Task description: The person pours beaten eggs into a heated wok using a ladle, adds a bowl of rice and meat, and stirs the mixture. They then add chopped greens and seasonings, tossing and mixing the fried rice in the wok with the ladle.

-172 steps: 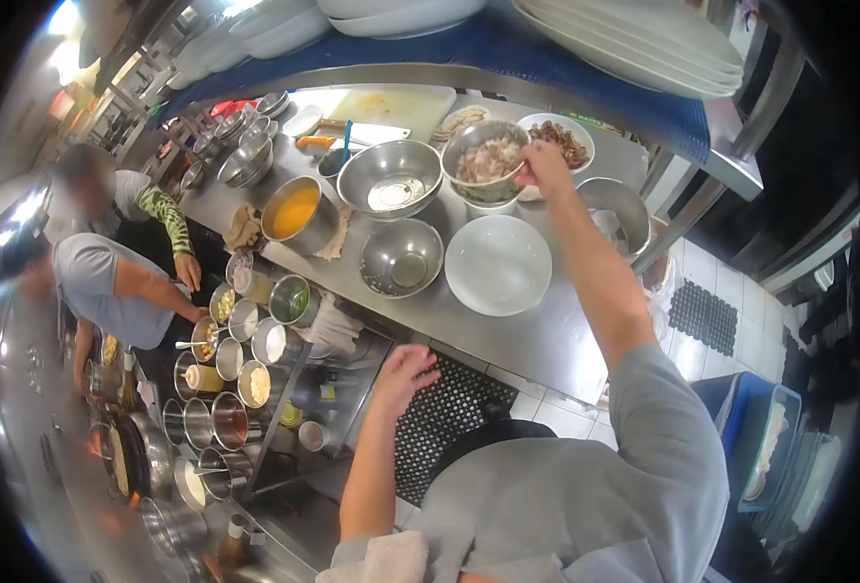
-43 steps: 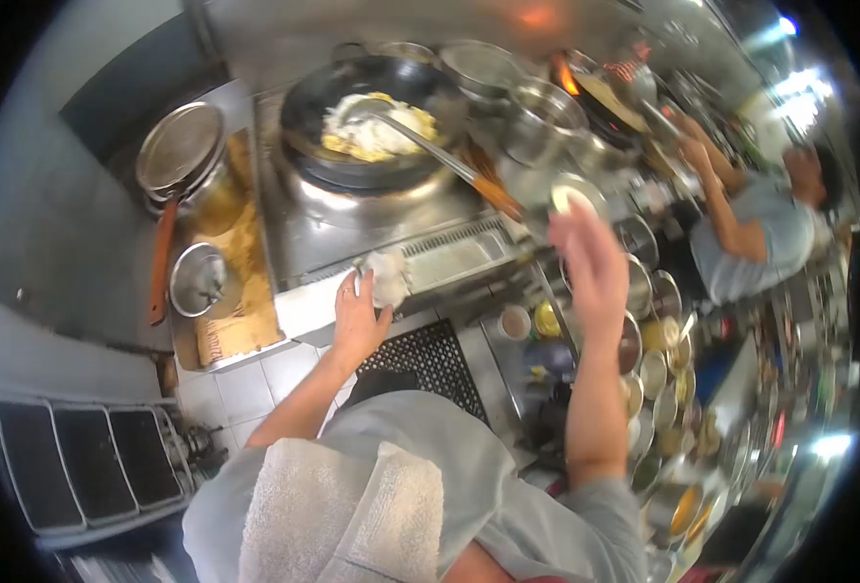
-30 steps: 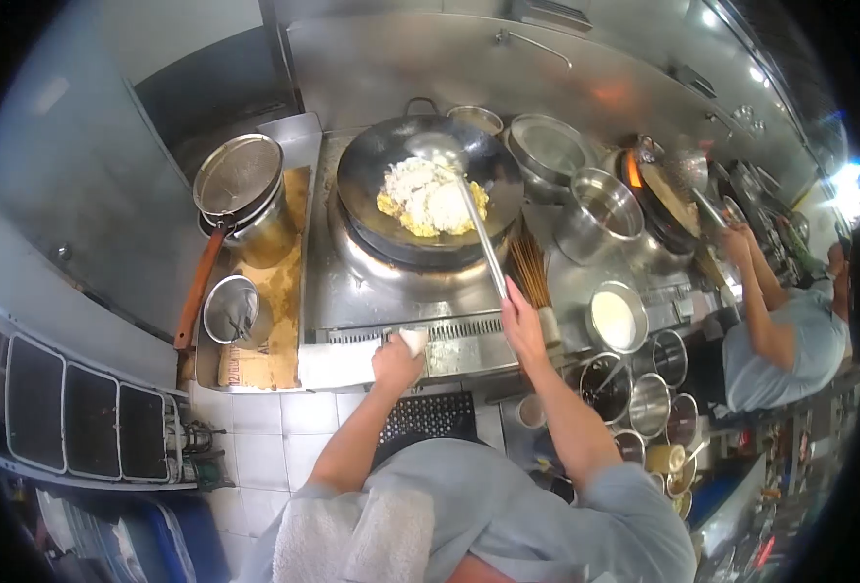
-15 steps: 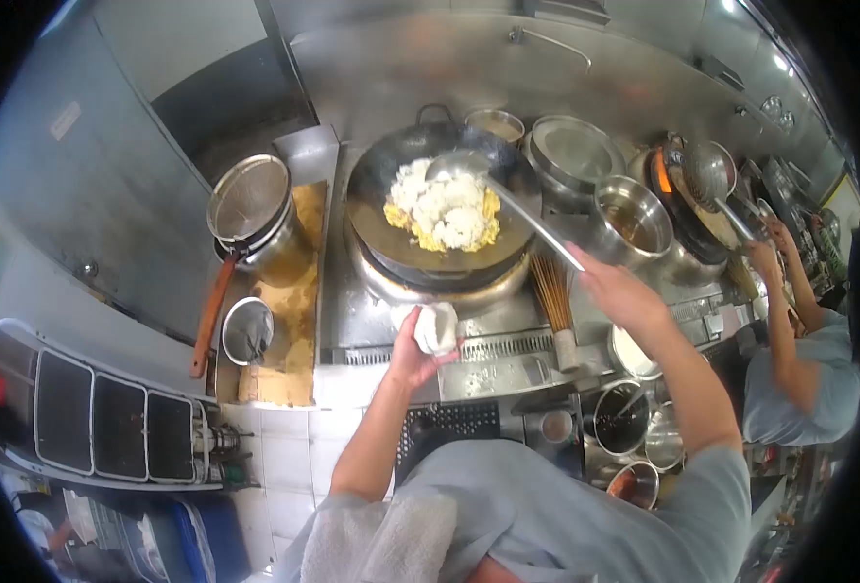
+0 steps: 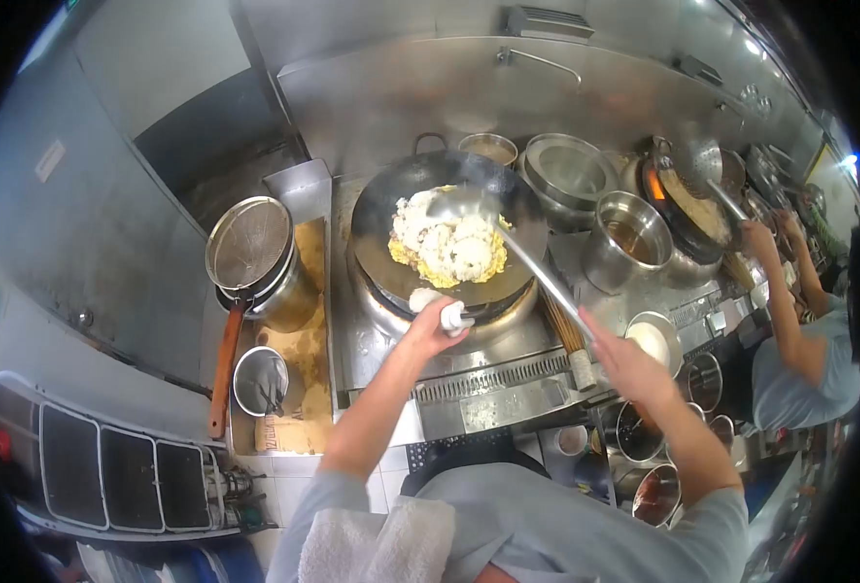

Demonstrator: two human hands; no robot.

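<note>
A large dark wok sits on the burner, holding a mound of white rice with yellow scrambled egg around its lower edge. My right hand grips the handle end of a long metal ladle. Its bowl, slightly blurred, presses against the top of the rice. At the wok's near rim my left hand is closed around a folded white cloth. The fingers and cloth hide that part of the rim.
Left of the wok, a mesh strainer rests on a pot beside a small metal container. A bamboo brush and a steel pot of liquid stand to the right. A co-worker's arms reach toward a second wok.
My left hand has moved forward with the cloth, from in front of the stove to the wok's near rim. My right hand and the ladle handle have come lower, and the camera view has shifted.
</note>
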